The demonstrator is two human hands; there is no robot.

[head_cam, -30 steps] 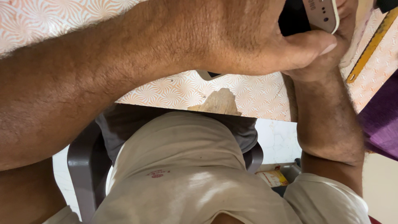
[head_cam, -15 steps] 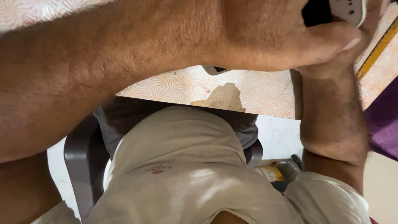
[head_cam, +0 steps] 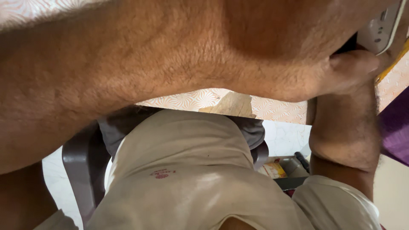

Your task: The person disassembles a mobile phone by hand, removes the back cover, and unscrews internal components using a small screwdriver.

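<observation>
— The fingers [head_cam: 353, 68] first: what are they doing?

— Only the thumb of the left hand [head_cam: 298, 64] shows clearly. It presses against the lower edge of a flat white device with a dark face [head_cam: 379, 30], so that hand is closed on it. The other fingers are out of sight behind the device.

— And the right hand?

— The bare right forearm [head_cam: 345, 127] rises from below the thumb toward the same spot, but the right hand is hidden behind the thumb and cut by the frame. Whether it grips anything cannot be told.

— Where does the device sit?

— Just above the thumb, tilted, held up off the pale desk with its fan-pattern top [head_cam: 277, 108]. A yellow strip [head_cam: 390, 68] lies just beyond the thumb tip.

— How far along does the work look?

— The device is picked up and in hand; that much seems done. What is being done to it, or what remains, the view does not show.

— Anything else around?

— Below the fingers, a chipped patch on the desk edge [head_cam: 230, 104], the person's beige shirt [head_cam: 191, 170], a grey plastic chair [head_cam: 81, 170], and purple cloth [head_cam: 396, 127] beside the forearm.
</observation>
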